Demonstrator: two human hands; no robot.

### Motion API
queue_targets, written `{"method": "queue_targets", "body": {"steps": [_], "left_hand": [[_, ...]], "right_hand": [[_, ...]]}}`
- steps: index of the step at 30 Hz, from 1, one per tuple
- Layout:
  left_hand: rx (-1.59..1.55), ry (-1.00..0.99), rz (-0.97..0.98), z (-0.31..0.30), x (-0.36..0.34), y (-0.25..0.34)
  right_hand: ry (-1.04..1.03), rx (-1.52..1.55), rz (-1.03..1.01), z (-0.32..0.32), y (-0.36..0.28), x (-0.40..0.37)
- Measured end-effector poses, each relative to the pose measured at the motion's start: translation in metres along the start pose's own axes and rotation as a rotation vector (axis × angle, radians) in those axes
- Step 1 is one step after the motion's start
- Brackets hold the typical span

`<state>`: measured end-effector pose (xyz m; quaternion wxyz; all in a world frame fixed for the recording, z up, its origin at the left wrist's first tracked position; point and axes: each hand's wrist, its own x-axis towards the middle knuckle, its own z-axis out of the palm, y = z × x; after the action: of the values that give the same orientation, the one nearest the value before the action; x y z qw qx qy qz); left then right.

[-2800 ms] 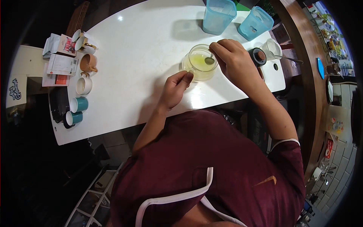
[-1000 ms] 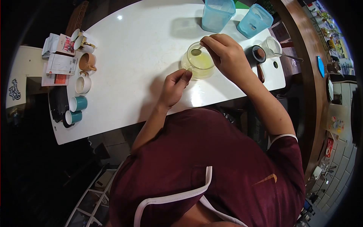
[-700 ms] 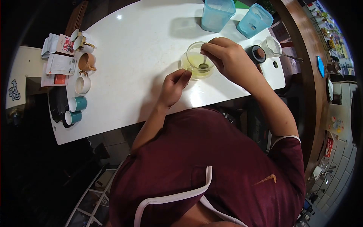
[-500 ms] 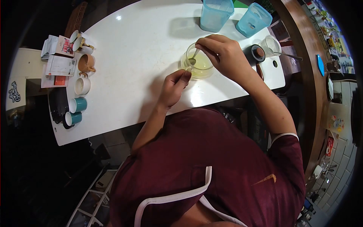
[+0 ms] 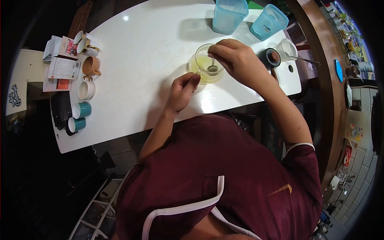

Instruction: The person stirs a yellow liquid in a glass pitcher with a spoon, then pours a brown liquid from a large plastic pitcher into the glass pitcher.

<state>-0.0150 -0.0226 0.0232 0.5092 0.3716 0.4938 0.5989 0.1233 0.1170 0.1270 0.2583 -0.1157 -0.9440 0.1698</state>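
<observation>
A clear glass cup (image 5: 193, 64) with pale yellow-green liquid stands on the white table, apparently on a clear saucer. My left hand (image 5: 182, 93) pinches the cup's handle at its near side. Above the rim, my right hand (image 5: 235, 61) is closed on the upper end of a spoon (image 5: 213, 68). The spoon's bowl dips into the liquid at the cup's right side. My right fingers cover the top of the spoon.
Two light-blue plastic containers (image 5: 229, 18) stand at the back. Right of the cup are a dark lidded jar (image 5: 265, 59) and a clear tumbler (image 5: 285, 50) with a long-handled spoon. Several mugs (image 5: 91, 65) line the left side of the white table (image 5: 136, 56), beside packets (image 5: 64, 69).
The spoon's bowl has moved from the left part of the cup to its right side. My right hand has shifted slightly; my left hand keeps its hold on the handle.
</observation>
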Motion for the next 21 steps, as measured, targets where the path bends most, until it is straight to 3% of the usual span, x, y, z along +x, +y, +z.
{"method": "queue_targets", "body": {"steps": [7, 14, 17, 21], "left_hand": [[-0.015, 0.002, 0.002, -0.001, -0.001, 0.005], [-0.017, 0.020, -0.026, -0.003, 0.000, 0.005], [-0.007, 0.021, -0.003, -0.004, 0.001, 0.002], [-0.006, 0.006, 0.001, -0.002, 0.001, 0.005]], "right_hand": [[0.164, -0.036, -0.035, 0.018, 0.010, 0.005], [0.032, -0.188, -0.108, 0.002, 0.007, 0.005], [0.015, -0.123, -0.109, 0.000, 0.004, 0.006], [0.056, 0.075, 0.058, 0.008, 0.004, 0.009]]}}
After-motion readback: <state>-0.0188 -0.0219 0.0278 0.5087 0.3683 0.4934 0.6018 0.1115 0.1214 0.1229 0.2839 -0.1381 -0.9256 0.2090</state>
